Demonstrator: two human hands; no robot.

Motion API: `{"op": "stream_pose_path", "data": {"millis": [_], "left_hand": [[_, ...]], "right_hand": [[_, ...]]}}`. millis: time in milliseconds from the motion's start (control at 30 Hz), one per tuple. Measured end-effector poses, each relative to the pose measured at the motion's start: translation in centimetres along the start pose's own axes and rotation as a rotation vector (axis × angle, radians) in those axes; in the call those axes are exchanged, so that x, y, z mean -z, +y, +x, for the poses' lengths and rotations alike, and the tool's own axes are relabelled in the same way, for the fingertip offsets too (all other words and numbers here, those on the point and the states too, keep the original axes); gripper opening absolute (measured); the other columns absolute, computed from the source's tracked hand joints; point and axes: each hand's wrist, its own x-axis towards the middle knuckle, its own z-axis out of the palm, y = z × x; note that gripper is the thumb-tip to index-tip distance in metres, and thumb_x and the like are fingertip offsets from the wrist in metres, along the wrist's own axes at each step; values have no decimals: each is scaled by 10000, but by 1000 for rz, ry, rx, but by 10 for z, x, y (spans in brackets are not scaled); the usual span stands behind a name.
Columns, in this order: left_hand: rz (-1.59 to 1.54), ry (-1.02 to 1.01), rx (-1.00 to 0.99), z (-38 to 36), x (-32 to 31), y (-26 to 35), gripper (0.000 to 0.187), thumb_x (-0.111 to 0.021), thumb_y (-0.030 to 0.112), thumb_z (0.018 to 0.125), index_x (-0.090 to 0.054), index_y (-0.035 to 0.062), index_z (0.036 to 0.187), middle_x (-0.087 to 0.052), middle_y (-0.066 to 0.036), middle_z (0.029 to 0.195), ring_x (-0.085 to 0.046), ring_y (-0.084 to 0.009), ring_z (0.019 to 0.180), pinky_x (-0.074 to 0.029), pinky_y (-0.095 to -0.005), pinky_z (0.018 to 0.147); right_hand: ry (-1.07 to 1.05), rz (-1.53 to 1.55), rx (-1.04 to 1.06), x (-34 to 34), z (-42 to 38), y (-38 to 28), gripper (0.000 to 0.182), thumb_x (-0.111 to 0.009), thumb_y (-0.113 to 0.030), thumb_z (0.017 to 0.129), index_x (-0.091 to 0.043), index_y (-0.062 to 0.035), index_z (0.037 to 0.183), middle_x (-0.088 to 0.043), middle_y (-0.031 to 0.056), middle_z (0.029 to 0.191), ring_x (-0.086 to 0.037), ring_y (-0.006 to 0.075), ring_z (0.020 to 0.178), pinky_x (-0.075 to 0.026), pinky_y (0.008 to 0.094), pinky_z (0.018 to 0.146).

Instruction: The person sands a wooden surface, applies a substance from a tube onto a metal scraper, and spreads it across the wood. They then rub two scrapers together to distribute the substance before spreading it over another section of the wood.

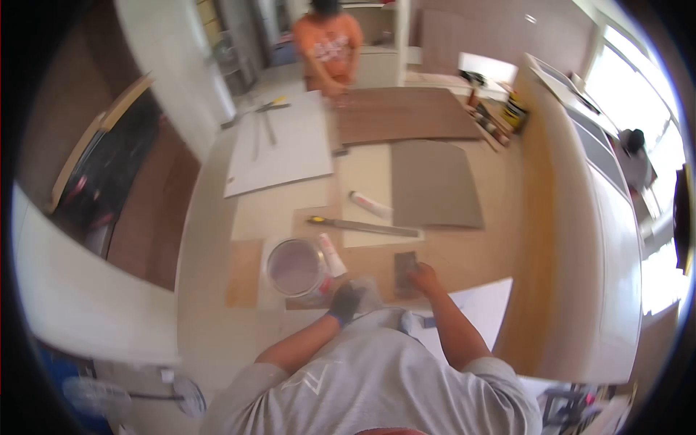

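Head view: right hand grips one flat piece; left hand, near one bucket, grip unclear.

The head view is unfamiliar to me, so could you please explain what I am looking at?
There is no machine here: a camera worn on a person's head looks forward and down, and its lens bends the edges. The grey shirt at the bottom is the wearer's.

The right hand holds a small grey piece by its edge. The left hand, in a dark glove, is beside an open bucket; blur hides whether it grips anything.

On the worktable lie two white tubes, a long tool with a yellow end, and a grey panel. Farther off are a white panel and a brown panel; another person in an orange shirt stands beyond.
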Motion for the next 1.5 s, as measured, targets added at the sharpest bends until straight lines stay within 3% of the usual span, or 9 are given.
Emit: {"op": "stream_pose_path", "data": {"millis": [100, 200, 433, 767, 900, 1133, 1233, 1367, 1500], "left_hand": [[551, -74, -326, 2, 15, 30, 362, -552, 104, 897, -627, 78, 1250, -636, -213, 1181, -625, -364, 1080, -495, -472, 970], [-134, -114, -111, 25, -5, 52, 265, -598, 217, 953, -654, 17, 1117, -684, -126, 972, -648, -192, 850, -526, -331, 738], [-17, -202, -454, 14, -7, 172, 352, -505, 237, 993, -649, -37, 1160, -674, -206, 1157, -642, -352, 1055, -489, -423, 946], [-629, -613, -257, 50, -56, 202, 302, -575, 41, 934, -610, 32, 1234, -670, -61, 1021, -647, -151, 882, -526, -282, 755], [-502, -830, -264, 56, -75, 215, 310, -602, 35, 921, -609, 42, 1231, -676, -55, 1035, -656, -149, 884, -537, -295, 717], [-1120, -1081, 248, -1, -117, 339, 407, -600, -1, 890, -589, 22, 1297, -658, -128, 1223, -642, -252, 1112, -545, -377, 923], [-1220, -1209, 56, -7, -126, 382, 432, -597, -2, 886, -578, 18, 1316, -634, -148, 1278, -602, -289, 1201, -513, -418, 1003], [-1221, -932, 173, 26, -141, 349, 400, -605, 18, 886, -592, 26, 1286, -654, -125, 1220, -634, -265, 1131, -530, -409, 972], [-981, -525, 45, 47, -147, 270, 252, -640, 49, 877, -643, 39, 1129, -681, -92, 1052, -669, -253, 970, -557, -388, 864]], "right_hand": [[-5, 93, 17, 9, -58, -54, 469, -661, -350, 875, -657, -1, 1188, -677, 259, 1167, -639, 410, 1124, -502, 491, 973], [53, 185, 456, -49, -57, -27, 457, -589, -233, 913, -564, -26, 1320, -615, 263, 1279, -577, 429, 1202, -447, 497, 1046], [272, 264, 130, -13, -95, -3, 359, -545, -118, 856, -593, -6, 1194, -655, 284, 1146, -615, 463, 1096, -483, 523, 954], [318, 292, -352, 35, -236, 82, 367, -560, -248, 961, -608, -17, 1241, -682, 205, 1110, -657, 354, 1039, -507, 452, 887], [566, 357, -200, 82, -302, 38, 361, -574, -263, 975, -611, -19, 1238, -684, 201, 1085, -655, 343, 1019, -496, 430, 889], [406, 457, -81, 182, -345, -14, 400, -580, -288, 984, -589, 1, 1260, -670, 204, 1132, -641, 332, 1016, -489, 417, 916], [356, 211, -25, 238, -397, -38, 572, -593, -442, 988, -533, -37, 1387, -587, 259, 1311, -561, 387, 1234, -446, 458, 1041], [758, -207, -73, 320, -459, -11, 828, -603, -600, 932, -445, 21, 1457, -450, 251, 1496, -384, 369, 1432, -320, 460, 1178], [667, -612, -261, 358, -476, 47, 1005, -516, -696, 923, -297, 82, 1520, -277, 260, 1603, -197, 372, 1521, -144, 463, 1242]]}}
